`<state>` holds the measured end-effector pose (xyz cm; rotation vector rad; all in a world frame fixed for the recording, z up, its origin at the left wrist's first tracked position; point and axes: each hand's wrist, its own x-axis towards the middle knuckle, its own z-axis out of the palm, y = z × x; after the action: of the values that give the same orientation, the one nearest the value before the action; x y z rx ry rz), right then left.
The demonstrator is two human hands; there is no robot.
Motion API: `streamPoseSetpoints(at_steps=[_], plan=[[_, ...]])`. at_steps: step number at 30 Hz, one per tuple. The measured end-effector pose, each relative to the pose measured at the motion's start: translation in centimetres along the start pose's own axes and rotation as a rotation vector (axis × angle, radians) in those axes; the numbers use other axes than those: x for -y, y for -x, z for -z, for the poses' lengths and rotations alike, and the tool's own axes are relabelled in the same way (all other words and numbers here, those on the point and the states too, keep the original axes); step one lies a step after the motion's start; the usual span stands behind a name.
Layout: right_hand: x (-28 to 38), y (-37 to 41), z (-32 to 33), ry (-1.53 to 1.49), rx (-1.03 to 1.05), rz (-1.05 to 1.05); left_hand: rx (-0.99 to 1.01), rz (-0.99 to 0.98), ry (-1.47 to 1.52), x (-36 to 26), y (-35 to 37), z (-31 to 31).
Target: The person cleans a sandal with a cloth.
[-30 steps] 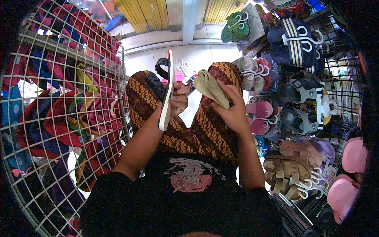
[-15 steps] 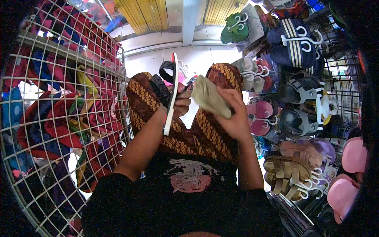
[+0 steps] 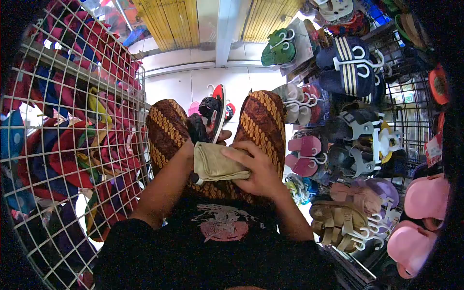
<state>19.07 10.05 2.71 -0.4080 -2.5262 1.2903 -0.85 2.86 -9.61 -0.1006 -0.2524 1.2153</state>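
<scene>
A folded beige cloth (image 3: 220, 163) is gripped in my right hand (image 3: 258, 171), thumb on top. It lies against the near end of a sandal (image 3: 220, 113) with a red insole, a white-edged sole and black straps. My left hand (image 3: 212, 133) holds that sandal from behind, between my knees; the cloth and the sandal partly hide its fingers. More pink and red footwear (image 3: 229, 112) shows on the floor behind the sandal.
A wire grid (image 3: 72, 140) with colourful footwear behind it stands on the left. Hanging sandals, among them navy striped ones (image 3: 345, 65), brown ones (image 3: 338, 222) and pink ones (image 3: 411, 246), line the right. White floor tiles (image 3: 169, 87) lie ahead.
The cloth has moved down and left onto the near end of the sandal, with my right hand around it. The sandal has shifted and turned, so more of its red insole shows.
</scene>
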Motion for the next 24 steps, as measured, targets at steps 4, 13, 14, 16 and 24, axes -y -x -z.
streamPoseSetpoints(at_steps=[4, 13, 14, 16, 24], plan=[[-0.3, 0.4, 1.3, -0.029, -0.130, -0.069, -0.145, -0.023, -0.120, -1.4, 0.6, 4.7], [-3.7, 4.1, 2.9, 0.015, -0.462, -0.472, -0.313, -0.074, -0.788, -0.6, 1.3, 5.3], [-3.4, 4.2, 3.1, -0.022, -0.507, -0.474, -0.377, -0.063, -1.131, -0.6, 1.6, 5.8], [-2.3, 3.0, 4.0, -0.028, -0.484, -0.432, -0.448, -0.086, -0.929, 0.6, 0.3, 2.7], [0.4, 2.1, 6.1, 0.355, -0.051, -0.238, -0.411, -0.154, -1.413, 2.2, -1.8, 0.0]])
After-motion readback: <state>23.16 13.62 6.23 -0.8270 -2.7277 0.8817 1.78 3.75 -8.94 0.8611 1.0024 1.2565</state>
